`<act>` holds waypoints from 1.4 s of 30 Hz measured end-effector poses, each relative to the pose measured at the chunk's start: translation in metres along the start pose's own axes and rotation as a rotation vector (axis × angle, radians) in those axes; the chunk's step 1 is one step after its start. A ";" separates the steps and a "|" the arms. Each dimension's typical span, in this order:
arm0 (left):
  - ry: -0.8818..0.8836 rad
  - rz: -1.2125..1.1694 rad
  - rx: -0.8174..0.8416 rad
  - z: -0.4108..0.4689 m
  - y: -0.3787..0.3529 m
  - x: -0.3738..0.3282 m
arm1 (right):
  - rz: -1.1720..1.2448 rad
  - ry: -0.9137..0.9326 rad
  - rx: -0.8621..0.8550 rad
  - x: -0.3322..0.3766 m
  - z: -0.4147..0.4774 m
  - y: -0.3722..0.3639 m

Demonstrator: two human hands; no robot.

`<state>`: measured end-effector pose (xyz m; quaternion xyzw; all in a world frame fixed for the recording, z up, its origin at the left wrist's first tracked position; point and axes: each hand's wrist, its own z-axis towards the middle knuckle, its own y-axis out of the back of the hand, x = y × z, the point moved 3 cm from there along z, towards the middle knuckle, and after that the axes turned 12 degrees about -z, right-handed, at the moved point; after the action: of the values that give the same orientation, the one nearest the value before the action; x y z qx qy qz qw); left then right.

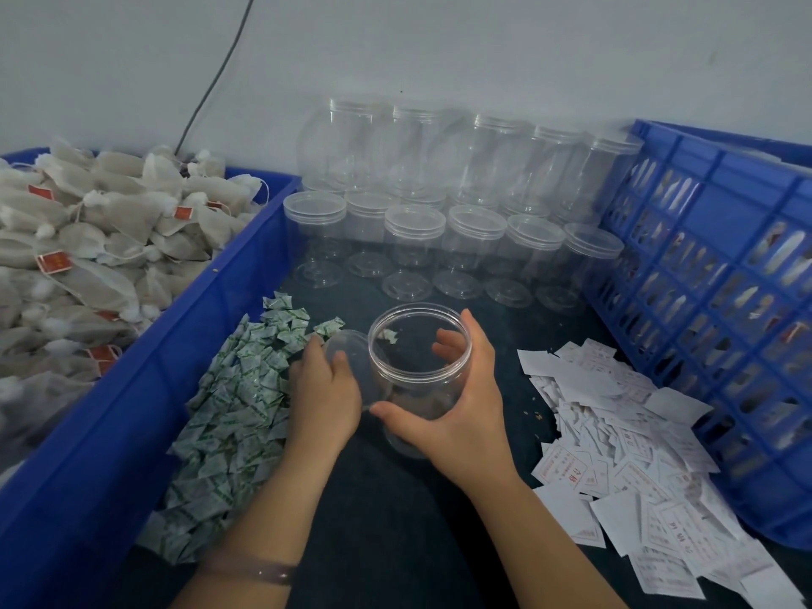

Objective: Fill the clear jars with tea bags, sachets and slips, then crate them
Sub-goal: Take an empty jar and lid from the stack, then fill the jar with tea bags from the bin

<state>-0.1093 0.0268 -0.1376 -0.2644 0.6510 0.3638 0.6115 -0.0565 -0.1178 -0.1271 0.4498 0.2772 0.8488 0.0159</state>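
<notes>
One open jar (419, 371) in work, mid-counter, near-empty: grasped by right hand (461, 402), fingers curled round its far wall. Pinched in left hand (323, 389), the clear lid (357, 380), just beside the jar. Rows of lidded jars (439, 239) unfilled along the back edge. Sachets (228, 410) heaped left, slips (615, 454) right, tea bags (88, 239) binned far left. Blue crate (703, 301) seemingly part-loaded. Dark counter (386, 498), bare grey wall (439, 46), one black cable (219, 72).
</notes>
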 end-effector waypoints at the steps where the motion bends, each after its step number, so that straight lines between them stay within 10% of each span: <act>1: -0.003 0.092 0.006 -0.001 0.001 -0.001 | 0.000 0.006 -0.003 0.000 0.000 0.000; 14: -0.170 0.677 0.021 -0.003 0.010 -0.004 | 0.023 0.024 -0.007 -0.001 0.000 0.000; 23: -0.157 -0.583 0.304 -0.030 -0.021 -0.019 | 0.078 0.042 0.014 -0.002 -0.002 -0.001; 37: -0.248 -0.681 0.207 -0.015 -0.011 -0.012 | 0.229 0.131 0.128 0.002 -0.004 -0.008; 42: -0.225 -0.712 0.228 -0.020 -0.011 -0.015 | 0.414 -0.186 0.107 0.004 -0.002 -0.020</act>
<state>-0.1112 0.0031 -0.1251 -0.3627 0.4838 0.0811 0.7924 -0.0652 -0.1005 -0.1344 0.5736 0.2209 0.7729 -0.1572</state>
